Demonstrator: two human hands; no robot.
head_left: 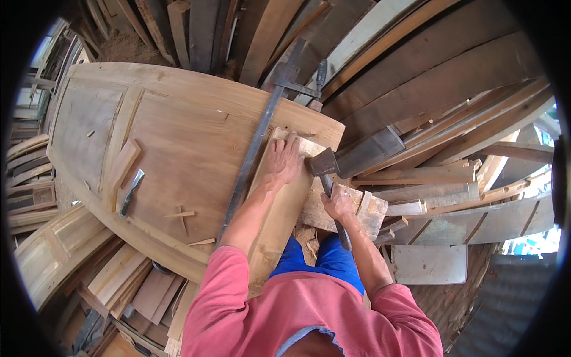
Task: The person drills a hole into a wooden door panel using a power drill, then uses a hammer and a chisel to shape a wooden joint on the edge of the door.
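Grips a mallet (323, 163) in the closed right hand (340, 203); rests the left hand (282, 159), hard to tell whether clasping, on a wooden board (281, 217) near the panelled door (178, 143)'s far right corner.

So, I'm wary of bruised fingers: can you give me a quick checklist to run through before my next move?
1. Hammer held: ok, the right grip is around its handle.
2. Left grip well away from the hammer head: not ok, it rests on the board close by.
3. Clamp tight: cannot tell, though it spans the panel.
4. Chisel away from both grips: ok, it lies off to the left.
5. Panel free of scraps: not ok, several lie there.
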